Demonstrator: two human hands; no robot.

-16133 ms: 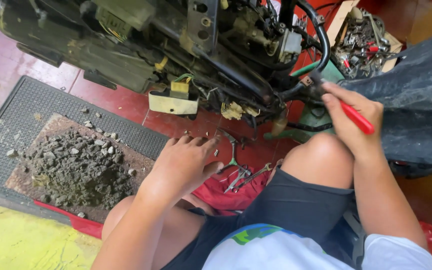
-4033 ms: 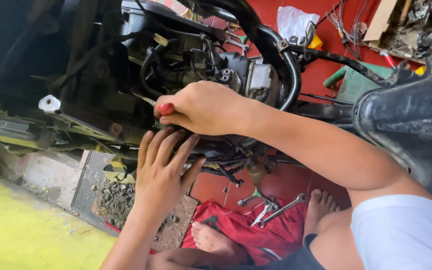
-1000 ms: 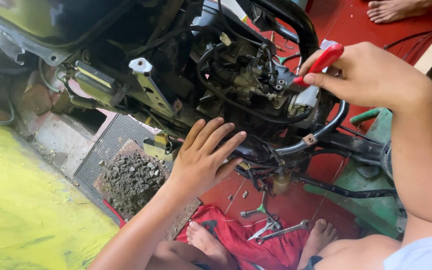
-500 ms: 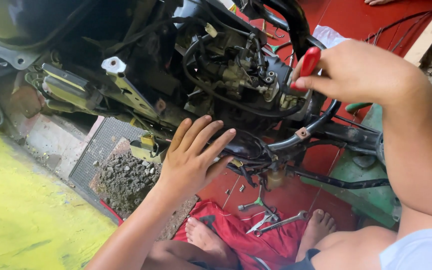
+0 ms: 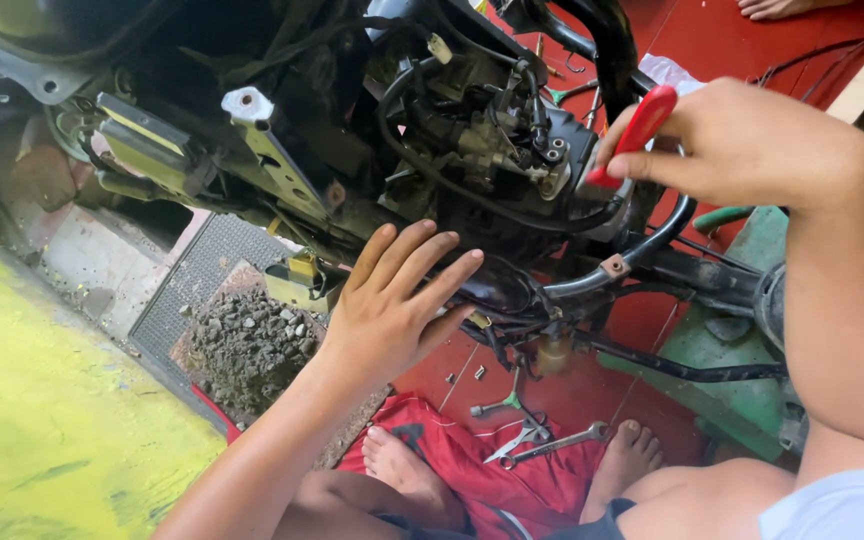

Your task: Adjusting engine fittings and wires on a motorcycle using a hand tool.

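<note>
Red-handled screwdriver (image 5: 632, 135) now lower, nearer engine (image 5: 482, 140)

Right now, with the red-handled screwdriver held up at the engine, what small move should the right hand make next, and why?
Probably ease the right hand down-left to seat the red-handled screwdriver on the carburetor. The handle is pinched and angled toward it, the tip is hidden, and the left hand rests open below, against the frame tubing.

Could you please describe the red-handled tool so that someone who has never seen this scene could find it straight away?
Start at the dark engine block under the motorcycle frame, in the upper middle of the view. At its right side, the right hand grips the red-handled tool, tip pointing down into the engine. Its bright red plastic handle sets it apart from the bare metal wrenches lying on the red cloth below.
</note>
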